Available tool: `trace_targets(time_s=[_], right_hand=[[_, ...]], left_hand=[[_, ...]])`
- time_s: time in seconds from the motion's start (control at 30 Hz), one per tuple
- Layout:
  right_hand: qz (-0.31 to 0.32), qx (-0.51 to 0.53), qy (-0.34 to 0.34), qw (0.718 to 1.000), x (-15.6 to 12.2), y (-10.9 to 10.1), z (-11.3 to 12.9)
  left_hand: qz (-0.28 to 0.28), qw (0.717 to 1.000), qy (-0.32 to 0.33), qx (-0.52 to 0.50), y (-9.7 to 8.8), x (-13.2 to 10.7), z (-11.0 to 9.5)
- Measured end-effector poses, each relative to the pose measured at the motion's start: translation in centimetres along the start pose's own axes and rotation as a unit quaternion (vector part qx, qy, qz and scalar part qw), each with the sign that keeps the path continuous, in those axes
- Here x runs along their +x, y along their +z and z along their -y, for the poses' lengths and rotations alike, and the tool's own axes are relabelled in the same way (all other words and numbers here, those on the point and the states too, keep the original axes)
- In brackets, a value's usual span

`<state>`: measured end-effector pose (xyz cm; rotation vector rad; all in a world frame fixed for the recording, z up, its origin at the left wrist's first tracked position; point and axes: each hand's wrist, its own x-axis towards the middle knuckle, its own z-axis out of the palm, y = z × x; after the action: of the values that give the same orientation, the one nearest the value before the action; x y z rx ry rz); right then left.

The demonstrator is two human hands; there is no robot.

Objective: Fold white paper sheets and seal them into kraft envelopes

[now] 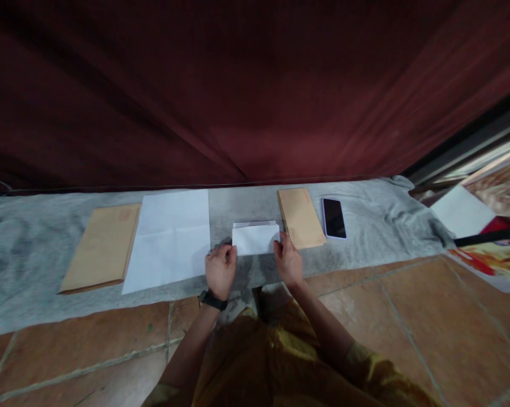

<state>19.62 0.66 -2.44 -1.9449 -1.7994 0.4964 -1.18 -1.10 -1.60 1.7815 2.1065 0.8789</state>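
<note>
A folded white sheet of paper (255, 238) lies on the grey cloth (34, 237) in front of me. My left hand (220, 271), with a dark watch on its wrist, pinches the paper's left edge with curled fingers. At the paper's right edge my right hand (288, 261) grips it the same way. A stack of brown envelopes (301, 217) lies just right of the paper, close to my right hand.
A black phone (333, 218) lies right of the envelopes. An unfolded white sheet (170, 240) and a large brown envelope (103, 247) lie to the left. A dark red curtain (238, 85) hangs behind the cloth. Terracotta floor tiles (407, 316) run below; another white sheet (462, 212) sits far right.
</note>
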Motion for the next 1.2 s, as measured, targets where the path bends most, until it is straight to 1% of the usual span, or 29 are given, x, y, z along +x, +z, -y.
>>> trace_targets(time_s=[0.13,0.27,0.37,0.53,0.6,0.7,0.8,0.97,1.2], right_hand=[[-0.006,-0.031,0.011,0.999,0.3,-0.1,0.7],[0.01,-0.055,0.032,0.998,0.6,-0.1,1.2],[0.017,-0.055,0.023,0.998,0.3,0.2,1.2],[0.02,-0.027,-0.018,0.999,-0.7,0.9,1.1],[0.021,-0.028,-0.017,0.999,-0.8,1.0,1.1],[0.03,-0.047,-0.005,0.998,-0.7,0.9,1.3],[0.032,-0.063,-0.007,0.997,-0.5,0.9,1.4],[0.027,-0.075,-0.014,0.997,-0.3,0.7,1.7],[0.035,-0.088,-0.004,0.995,0.0,0.6,2.0]], left_hand=[[0.004,0.999,0.001,0.044,0.3,0.6,-0.5],[0.023,0.998,-0.04,0.041,0.4,0.8,-0.7],[0.026,0.997,-0.06,0.043,0.1,0.2,-0.2],[-0.013,0.999,-0.027,0.03,-0.5,-1.7,1.1],[-0.028,0.999,-0.023,0.033,-0.4,-2.4,1.3],[-0.042,0.996,-0.021,0.07,-0.1,-2.8,1.0],[-0.036,0.992,-0.022,0.118,0.1,-2.6,0.5],[-0.014,0.982,-0.024,0.186,-0.1,-1.7,-0.1],[0.018,0.974,-0.049,0.222,-0.2,-0.9,-0.7]])
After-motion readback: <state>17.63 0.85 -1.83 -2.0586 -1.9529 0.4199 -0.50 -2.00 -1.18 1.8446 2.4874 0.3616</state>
